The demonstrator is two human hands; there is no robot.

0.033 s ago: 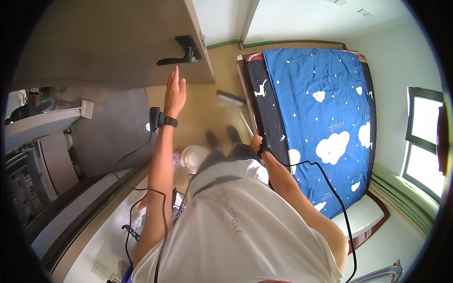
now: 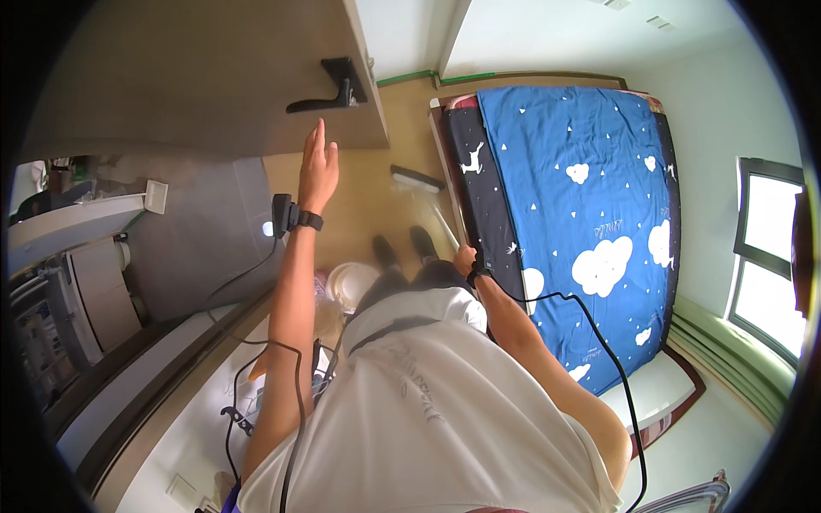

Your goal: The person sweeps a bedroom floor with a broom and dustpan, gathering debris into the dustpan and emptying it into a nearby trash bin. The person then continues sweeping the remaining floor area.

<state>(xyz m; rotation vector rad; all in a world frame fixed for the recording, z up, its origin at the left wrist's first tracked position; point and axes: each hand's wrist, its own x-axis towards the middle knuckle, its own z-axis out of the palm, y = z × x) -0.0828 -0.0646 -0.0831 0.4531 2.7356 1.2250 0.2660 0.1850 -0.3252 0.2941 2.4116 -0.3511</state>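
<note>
My left hand (image 2: 318,175) is raised with its fingers stretched out straight. Its fingertips are just short of a black lever handle (image 2: 323,104) on a brown door (image 2: 197,81), and a small gap shows between them. Low on my right side, beside the bed's edge, my right hand (image 2: 464,256) is wrapped round the pale pole of a broom (image 2: 417,178). The broom's dark, wide head rests on the floor ahead of my feet. Each wrist wears a black strap with a cable.
A bed with a blue cloud-patterned cover (image 2: 556,201) fills the right side. Beyond it are a window (image 2: 765,244) and a green curtain (image 2: 718,359). A pale round bin (image 2: 351,286) stands by my left foot. Past the doorway lies a grey floor (image 2: 205,231).
The broom head has shifted very slightly to the left. The door handle appears marginally farther up in the view. Both hands keep their shape and place.
</note>
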